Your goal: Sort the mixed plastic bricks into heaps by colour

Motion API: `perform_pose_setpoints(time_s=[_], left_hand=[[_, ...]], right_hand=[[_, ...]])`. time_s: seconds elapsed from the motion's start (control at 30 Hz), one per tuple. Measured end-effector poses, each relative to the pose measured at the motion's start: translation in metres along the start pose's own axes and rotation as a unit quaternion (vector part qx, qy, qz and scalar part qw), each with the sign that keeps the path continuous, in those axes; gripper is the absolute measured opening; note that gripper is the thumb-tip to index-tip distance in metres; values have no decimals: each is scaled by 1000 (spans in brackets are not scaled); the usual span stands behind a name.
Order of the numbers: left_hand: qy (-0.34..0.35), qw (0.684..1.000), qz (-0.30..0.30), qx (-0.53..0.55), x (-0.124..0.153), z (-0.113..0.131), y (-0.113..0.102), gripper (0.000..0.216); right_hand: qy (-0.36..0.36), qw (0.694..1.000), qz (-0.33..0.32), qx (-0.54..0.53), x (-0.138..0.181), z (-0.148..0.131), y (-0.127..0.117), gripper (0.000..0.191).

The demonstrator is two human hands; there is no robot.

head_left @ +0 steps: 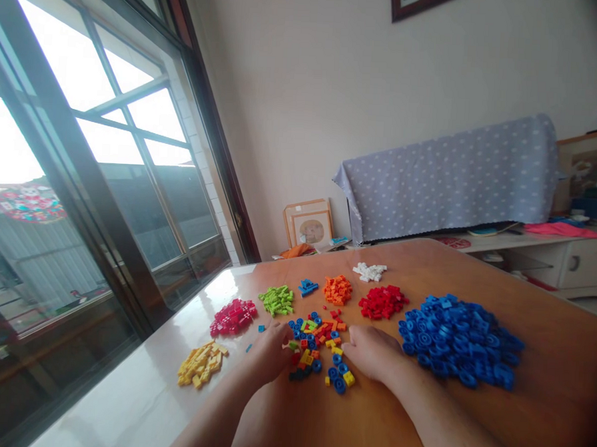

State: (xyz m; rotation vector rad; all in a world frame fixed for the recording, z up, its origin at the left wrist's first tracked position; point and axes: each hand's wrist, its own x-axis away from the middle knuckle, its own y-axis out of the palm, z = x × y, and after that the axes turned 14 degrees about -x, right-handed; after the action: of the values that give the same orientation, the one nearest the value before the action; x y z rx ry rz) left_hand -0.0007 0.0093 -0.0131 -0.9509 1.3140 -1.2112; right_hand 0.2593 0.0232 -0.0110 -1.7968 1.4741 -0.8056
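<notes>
two hands at a mixed heap of small bricks

head view: a wooden table (pixel 544 396) is seen from above and behind the hands. a mixed heap of small bricks (pixel 316 348), blue, red, orange, yellow and green, lies near the middle of the near edge. the left hand (pixel 272 352) is laid at the heap's left side, fingers curled loosely down onto the bricks; whether anything is pinched cannot be told. the right hand (pixel 372 353) is laid at the heap's right side, knuckles up, fingers bent toward the bricks; its grip cannot be told either.

sorted piles are spread around the heap: a yellow pile (pixel 202 364) and a magenta pile (pixel 233 317) to the left, a green pile (pixel 277 300), a small light-blue pile (pixel 308 287), an orange pile (pixel 338 289), a white pile (pixel 369 272) and a red pile (pixel 383 301) beyond it, and a large blue pile (pixel 460 339) just beside the right hand. a large window (pixel 81 172) is seen at the left.
</notes>
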Motion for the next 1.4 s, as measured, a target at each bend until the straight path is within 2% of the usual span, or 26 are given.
perform_pose_setpoints(time_s=[0.23,0.4,0.53,0.8,1.0,1.2,1.33,1.4], left_hand=[[-10,999,-23,35,-3,6,5,15],[-25,999,10,42,-3,5,6,22],[-48,997,43,46,-9,-8,2,27],[-117,991,65,20,-51,-47,-6,19],[-153,984,95,12,-89,-49,-5,15],[-200,965,151,74,-103,-49,-5,20],[-235,946,170,146,-93,-40,-4,26],[-239,929,176,222,-81,-30,-6,32]], right_hand=[[-3,1000,-3,4,0,-1,-2,31],[-4,1000,1,7,-3,2,2,32],[-7,1000,-1,4,-3,2,1,28],[-9,1000,5,-13,-3,2,2,28],[-9,1000,13,-13,-3,2,3,26],[-13,1000,16,-17,-3,2,3,26],[-8,1000,9,-10,-3,2,3,27],[-6,1000,8,-6,-4,2,3,28]])
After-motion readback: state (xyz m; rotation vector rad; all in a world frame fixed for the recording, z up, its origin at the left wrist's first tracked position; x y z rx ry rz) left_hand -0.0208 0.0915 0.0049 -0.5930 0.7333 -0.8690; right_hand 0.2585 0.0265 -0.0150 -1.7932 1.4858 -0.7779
